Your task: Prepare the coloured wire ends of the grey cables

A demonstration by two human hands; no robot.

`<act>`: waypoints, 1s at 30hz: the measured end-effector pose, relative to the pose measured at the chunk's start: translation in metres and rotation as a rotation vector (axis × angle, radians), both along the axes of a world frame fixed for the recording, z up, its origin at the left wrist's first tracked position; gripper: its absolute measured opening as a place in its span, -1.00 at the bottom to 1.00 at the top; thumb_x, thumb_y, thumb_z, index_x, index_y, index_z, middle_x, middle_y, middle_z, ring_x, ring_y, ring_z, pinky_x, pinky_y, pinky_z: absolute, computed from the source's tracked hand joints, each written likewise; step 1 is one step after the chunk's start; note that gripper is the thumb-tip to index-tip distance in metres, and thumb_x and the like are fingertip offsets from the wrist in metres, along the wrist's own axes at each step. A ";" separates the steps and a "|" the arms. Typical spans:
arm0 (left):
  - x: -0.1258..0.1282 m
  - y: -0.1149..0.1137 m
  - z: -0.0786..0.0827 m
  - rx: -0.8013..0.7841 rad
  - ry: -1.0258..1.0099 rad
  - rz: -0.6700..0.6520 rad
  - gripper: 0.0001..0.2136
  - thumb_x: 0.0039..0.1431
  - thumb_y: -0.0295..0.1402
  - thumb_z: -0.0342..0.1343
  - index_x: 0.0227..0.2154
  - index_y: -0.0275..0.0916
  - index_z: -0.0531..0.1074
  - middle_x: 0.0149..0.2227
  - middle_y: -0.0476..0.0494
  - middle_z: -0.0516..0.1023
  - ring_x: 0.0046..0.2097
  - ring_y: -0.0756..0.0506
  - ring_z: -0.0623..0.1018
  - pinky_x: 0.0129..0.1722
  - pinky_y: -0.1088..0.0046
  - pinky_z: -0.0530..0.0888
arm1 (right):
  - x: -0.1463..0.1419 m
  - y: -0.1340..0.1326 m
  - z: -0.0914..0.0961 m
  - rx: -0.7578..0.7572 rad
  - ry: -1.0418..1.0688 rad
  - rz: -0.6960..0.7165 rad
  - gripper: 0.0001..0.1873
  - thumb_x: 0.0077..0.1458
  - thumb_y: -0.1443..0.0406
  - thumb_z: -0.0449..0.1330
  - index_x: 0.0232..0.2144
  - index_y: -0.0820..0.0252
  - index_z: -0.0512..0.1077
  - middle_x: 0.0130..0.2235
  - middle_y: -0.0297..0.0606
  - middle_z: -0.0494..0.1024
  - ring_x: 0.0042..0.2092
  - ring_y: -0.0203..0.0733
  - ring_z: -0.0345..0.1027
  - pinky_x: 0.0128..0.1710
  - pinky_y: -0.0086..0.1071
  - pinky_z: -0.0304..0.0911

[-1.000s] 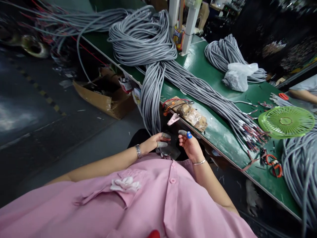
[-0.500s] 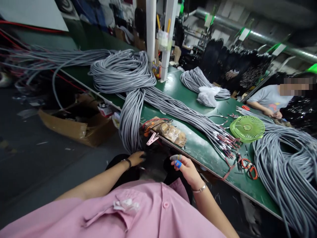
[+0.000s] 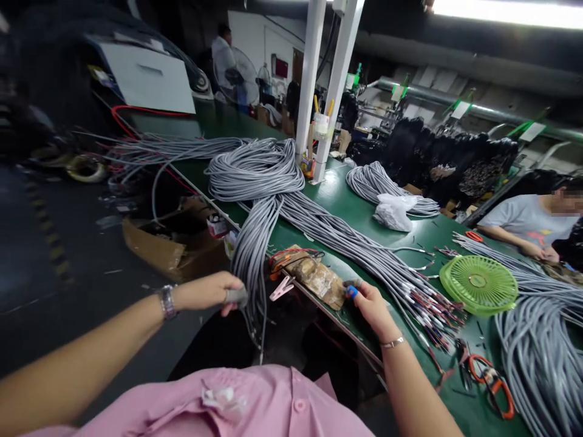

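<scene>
I see the cable bundle lying along the bench, behind the board. Right of both is the fan.

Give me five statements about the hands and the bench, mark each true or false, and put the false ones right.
1. The left hand is nearer to the hanging grey cables than to the fan. True.
2. The right hand is at the same end of the brown board as the pink clip. False: the right hand is at the opposite end from the clip.
3. The fan is red. False: it is green.
4. A tool with orange handles lies on the bench. True.
5. The white plastic bag lies on the floor. False: it is on the bench.
</scene>
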State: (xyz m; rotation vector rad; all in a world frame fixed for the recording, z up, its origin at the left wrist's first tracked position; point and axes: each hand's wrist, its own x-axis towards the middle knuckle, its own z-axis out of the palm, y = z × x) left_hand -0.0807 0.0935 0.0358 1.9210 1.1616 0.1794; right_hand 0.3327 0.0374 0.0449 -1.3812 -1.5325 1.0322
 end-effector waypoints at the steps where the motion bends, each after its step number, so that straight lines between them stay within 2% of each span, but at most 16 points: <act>1: 0.001 0.008 0.018 0.020 -0.051 0.014 -0.67 0.12 -0.11 0.02 -0.49 -0.25 0.52 -0.62 -0.05 0.51 -0.53 -0.04 0.47 -0.40 0.46 0.42 | 0.000 0.000 -0.003 0.015 0.001 0.021 -0.71 0.10 0.15 0.20 -0.19 0.17 0.54 -0.34 -0.28 0.54 -0.29 -0.21 0.37 -0.21 -0.34 0.28; 3: 0.012 0.028 0.047 0.141 -0.116 0.109 -0.67 0.14 -0.10 0.01 -0.32 -0.25 0.52 -0.49 -0.07 0.59 -0.54 -0.02 0.46 -0.44 0.47 0.42 | -0.001 -0.003 -0.005 0.020 0.020 0.029 -0.72 0.10 0.16 0.19 -0.18 0.16 0.54 -0.32 -0.28 0.54 -0.27 -0.21 0.37 -0.19 -0.35 0.27; 5: 0.035 0.053 0.064 0.293 -0.161 0.079 -0.63 0.15 -0.10 0.02 -0.12 -0.24 0.48 -0.30 -0.11 0.62 -0.31 -0.08 0.56 -0.24 0.44 0.47 | 0.000 -0.006 -0.005 -0.012 0.040 -0.008 -0.70 0.11 0.16 0.18 -0.16 0.16 0.53 -0.36 -0.31 0.53 -0.38 -0.28 0.31 -0.34 -0.40 0.24; 6: 0.049 0.066 0.068 0.387 -0.142 0.047 -0.61 0.13 -0.09 0.04 -0.10 -0.23 0.47 -0.21 -0.12 0.62 -0.19 -0.11 0.57 -0.15 0.41 0.46 | 0.000 -0.007 -0.004 -0.030 0.048 -0.027 -0.70 0.11 0.16 0.17 -0.16 0.17 0.53 -0.39 -0.32 0.51 -0.44 -0.31 0.26 -0.41 -0.42 0.20; 9: 0.096 0.102 0.067 0.637 0.085 -0.201 -0.60 0.13 -0.16 0.03 -0.01 -0.19 0.43 0.02 -0.15 0.53 0.04 -0.17 0.48 0.06 0.34 0.36 | 0.004 -0.006 -0.005 -0.057 0.083 -0.065 -0.69 0.09 0.16 0.17 -0.16 0.17 0.52 -0.43 -0.35 0.47 -0.50 -0.36 0.17 -0.50 -0.46 0.11; 10: 0.110 0.112 0.065 0.717 0.169 -0.247 -0.58 0.10 -0.20 0.05 0.01 -0.22 0.41 0.05 -0.20 0.50 0.07 -0.19 0.46 0.08 0.31 0.33 | 0.004 -0.005 -0.006 -0.063 0.102 -0.072 -0.69 0.09 0.16 0.17 -0.16 0.17 0.51 -0.44 -0.35 0.47 -0.51 -0.37 0.16 -0.51 -0.47 0.10; 13: 0.138 0.140 0.055 0.889 0.434 -0.199 -0.60 0.04 -0.24 0.09 -0.05 -0.29 0.41 0.00 -0.34 0.49 0.05 -0.28 0.46 0.05 0.21 0.32 | 0.006 -0.003 -0.009 -0.071 0.137 -0.077 -0.70 0.08 0.17 0.18 -0.16 0.18 0.50 -0.43 -0.35 0.46 -0.52 -0.38 0.15 -0.52 -0.48 0.08; 15: 0.144 0.155 0.049 0.932 0.541 -0.175 -0.61 0.05 -0.20 0.07 -0.10 -0.32 0.41 -0.06 -0.36 0.49 -0.04 -0.28 0.50 -0.03 0.22 0.36 | 0.005 -0.003 -0.010 -0.070 0.141 -0.072 -0.71 0.08 0.18 0.18 -0.17 0.18 0.50 -0.43 -0.35 0.46 -0.51 -0.39 0.14 -0.51 -0.48 0.08; 18: 0.141 0.170 0.041 0.950 0.557 -0.200 -0.57 0.05 -0.11 0.06 -0.08 -0.28 0.38 -0.07 -0.32 0.48 -0.07 -0.26 0.51 -0.07 0.26 0.38 | 0.005 -0.002 -0.012 -0.073 0.144 -0.061 -0.71 0.08 0.17 0.18 -0.17 0.17 0.51 -0.42 -0.35 0.46 -0.51 -0.39 0.14 -0.51 -0.48 0.08; 24: 0.133 0.175 0.032 0.954 0.533 -0.231 -0.52 0.03 -0.08 0.07 -0.03 -0.27 0.37 -0.03 -0.31 0.48 -0.02 -0.27 0.49 -0.02 0.25 0.35 | 0.006 -0.001 -0.012 -0.066 0.143 -0.055 -0.70 0.08 0.17 0.17 -0.16 0.17 0.51 -0.44 -0.35 0.45 -0.52 -0.39 0.14 -0.52 -0.48 0.09; 27: 0.133 0.177 0.035 0.961 0.525 -0.243 -0.46 -0.01 -0.11 0.09 0.04 -0.26 0.33 0.02 -0.31 0.47 0.01 -0.27 0.48 0.02 0.25 0.33 | 0.006 -0.001 -0.012 -0.058 0.136 -0.054 -0.70 0.08 0.17 0.17 -0.17 0.18 0.51 -0.43 -0.35 0.46 -0.52 -0.39 0.15 -0.52 -0.48 0.09; 30: 0.137 0.182 0.044 0.920 0.583 -0.272 -0.50 -0.07 -0.17 0.12 -0.03 -0.23 0.38 -0.04 -0.28 0.52 -0.03 -0.27 0.50 -0.03 0.25 0.36 | 0.007 -0.002 -0.012 -0.056 0.148 -0.070 -0.70 0.06 0.16 0.19 -0.19 0.18 0.51 -0.43 -0.35 0.47 -0.52 -0.39 0.15 -0.53 -0.48 0.09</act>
